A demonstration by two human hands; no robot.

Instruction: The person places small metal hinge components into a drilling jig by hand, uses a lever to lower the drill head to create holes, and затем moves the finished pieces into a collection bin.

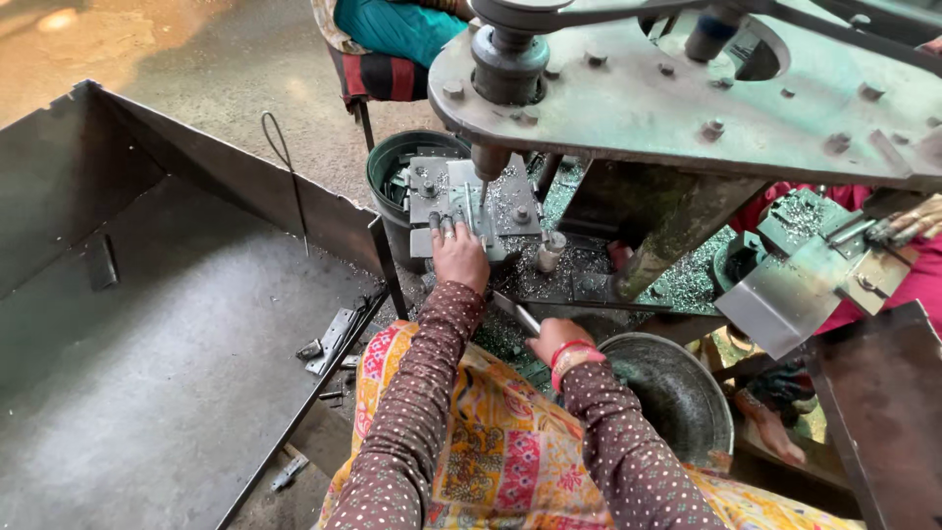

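Observation:
My left hand [457,253] reaches forward and presses its fingers on a small metal piece [461,208] lying on the press's grey fixture plate [515,201], right under the vertical punch [488,162]. My right hand [555,339], with red bangles at the wrist, is closed around a thin metal bar [517,314] low beside the machine. Both arms wear brown dotted sleeves over a bright patterned cloth on my lap. Metal shavings [687,285] cover the machine bed around the fixture.
A big open steel bin [147,324] lies at left with a few small metal parts [329,344] near its edge. A round metal bowl [677,393] sits by my right arm. A green bucket [388,162] stands behind the fixture. Other people sit at top and right.

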